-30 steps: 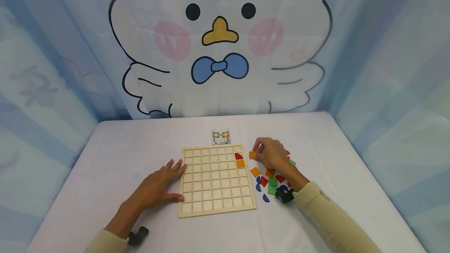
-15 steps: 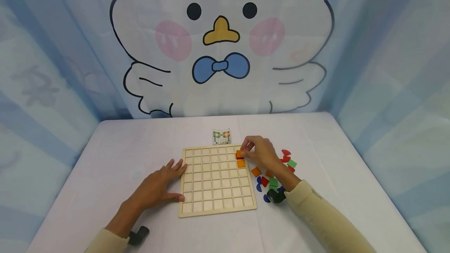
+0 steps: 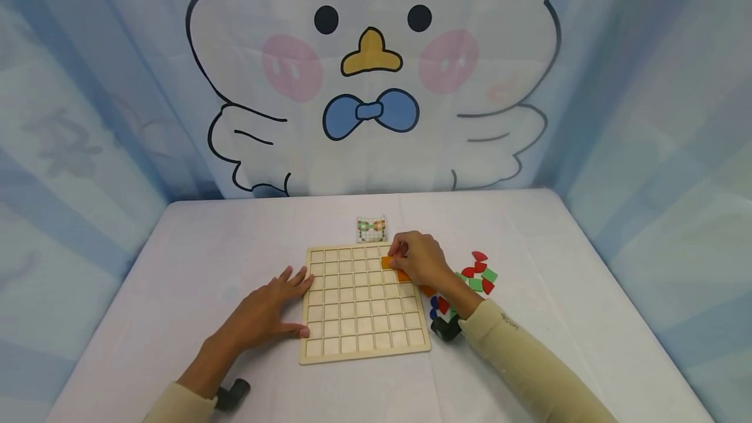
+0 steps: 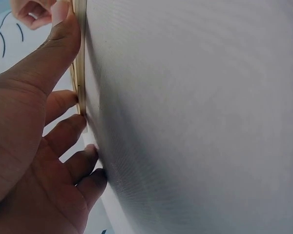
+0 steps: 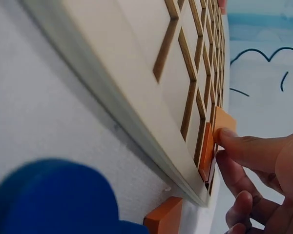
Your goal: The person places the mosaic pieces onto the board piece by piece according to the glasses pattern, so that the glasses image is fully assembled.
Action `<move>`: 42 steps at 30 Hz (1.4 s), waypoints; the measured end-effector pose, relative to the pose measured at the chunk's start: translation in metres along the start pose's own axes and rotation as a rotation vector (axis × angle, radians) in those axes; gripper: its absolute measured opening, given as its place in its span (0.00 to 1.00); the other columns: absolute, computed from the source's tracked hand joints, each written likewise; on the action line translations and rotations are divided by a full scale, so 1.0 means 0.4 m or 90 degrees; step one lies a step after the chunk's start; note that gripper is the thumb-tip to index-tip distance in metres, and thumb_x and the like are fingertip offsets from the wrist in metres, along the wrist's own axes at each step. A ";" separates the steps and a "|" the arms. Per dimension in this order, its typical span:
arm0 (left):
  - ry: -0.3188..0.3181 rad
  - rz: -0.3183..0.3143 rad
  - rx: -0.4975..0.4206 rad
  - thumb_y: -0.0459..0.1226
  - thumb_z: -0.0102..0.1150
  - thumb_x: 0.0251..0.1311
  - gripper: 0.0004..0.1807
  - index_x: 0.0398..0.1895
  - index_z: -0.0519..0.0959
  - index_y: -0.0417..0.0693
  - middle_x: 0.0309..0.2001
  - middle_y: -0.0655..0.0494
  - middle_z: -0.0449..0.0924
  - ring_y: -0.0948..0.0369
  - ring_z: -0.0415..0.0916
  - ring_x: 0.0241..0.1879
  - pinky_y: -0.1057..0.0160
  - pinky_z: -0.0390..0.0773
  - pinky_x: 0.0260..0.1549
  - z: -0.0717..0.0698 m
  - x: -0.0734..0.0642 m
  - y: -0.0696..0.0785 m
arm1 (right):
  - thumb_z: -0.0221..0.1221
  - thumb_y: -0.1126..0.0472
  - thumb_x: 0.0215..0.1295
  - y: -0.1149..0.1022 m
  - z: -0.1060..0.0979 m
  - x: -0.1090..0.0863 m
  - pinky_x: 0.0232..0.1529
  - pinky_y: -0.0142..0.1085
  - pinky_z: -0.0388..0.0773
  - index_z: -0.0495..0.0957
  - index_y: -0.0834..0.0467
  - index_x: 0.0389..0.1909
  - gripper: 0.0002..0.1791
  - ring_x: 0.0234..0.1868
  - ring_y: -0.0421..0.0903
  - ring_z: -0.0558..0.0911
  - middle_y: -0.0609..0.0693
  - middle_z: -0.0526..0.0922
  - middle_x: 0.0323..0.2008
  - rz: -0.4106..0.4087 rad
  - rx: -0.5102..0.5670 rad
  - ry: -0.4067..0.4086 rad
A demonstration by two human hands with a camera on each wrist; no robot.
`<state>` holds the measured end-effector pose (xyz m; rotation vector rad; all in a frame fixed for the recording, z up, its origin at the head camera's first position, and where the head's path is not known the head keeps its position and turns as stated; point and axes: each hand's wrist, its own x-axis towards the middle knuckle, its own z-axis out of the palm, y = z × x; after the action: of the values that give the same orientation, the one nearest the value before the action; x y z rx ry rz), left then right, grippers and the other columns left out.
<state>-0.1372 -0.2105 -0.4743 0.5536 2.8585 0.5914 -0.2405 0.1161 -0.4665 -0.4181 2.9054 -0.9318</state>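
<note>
My left hand (image 3: 267,309) rests against the left edge of a wooden grid board (image 3: 348,311), fingers spread and thumb at the lower edge; in the left wrist view its fingertips (image 4: 77,122) touch the board's side. Between thumb and finger, my right hand (image 3: 422,260) pinches an orange square tile (image 3: 386,262) at the board's upper right. The right wrist view has this tile (image 5: 225,119) tilted up at the grid. Another orange tile (image 3: 403,276) sits in a right-column cell, partly covered by the hand. The red quarter-round piece is hidden.
Right of the board lie loose red pieces (image 3: 479,256), green squares (image 3: 489,275), blue half-rounds (image 3: 434,302) and an orange tile (image 3: 427,290), some under the right forearm. A small pattern card (image 3: 372,229) lies beyond the board's far edge.
The right hand has carried the orange tile leftward from the loose pieces, across the right column, to the column beside it. The left hand has stayed at the board's edge.
</note>
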 end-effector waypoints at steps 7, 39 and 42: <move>-0.001 0.000 0.010 0.61 0.78 0.50 0.58 0.83 0.64 0.51 0.83 0.47 0.59 0.37 0.56 0.82 0.28 0.69 0.69 0.002 0.001 0.002 | 0.74 0.60 0.65 -0.004 0.003 0.004 0.37 0.36 0.76 0.86 0.49 0.30 0.07 0.31 0.41 0.80 0.42 0.85 0.28 -0.004 -0.011 -0.007; 0.017 0.009 0.008 0.60 0.79 0.49 0.58 0.82 0.65 0.51 0.82 0.46 0.60 0.36 0.57 0.82 0.27 0.69 0.68 0.012 0.004 -0.009 | 0.71 0.59 0.69 0.266 -0.212 -0.114 0.45 0.46 0.87 0.87 0.57 0.48 0.10 0.45 0.56 0.84 0.59 0.90 0.47 0.163 -0.046 0.080; 0.018 0.014 0.012 0.61 0.79 0.48 0.59 0.82 0.65 0.51 0.82 0.46 0.61 0.35 0.57 0.81 0.27 0.70 0.68 0.011 0.006 -0.009 | 0.71 0.58 0.69 0.285 -0.218 -0.121 0.45 0.47 0.87 0.87 0.59 0.49 0.12 0.46 0.58 0.84 0.62 0.89 0.47 0.174 -0.060 0.073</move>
<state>-0.1393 -0.2111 -0.4798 0.5841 2.8906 0.5809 -0.2333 0.2673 -0.4623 0.0324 3.0125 -0.8053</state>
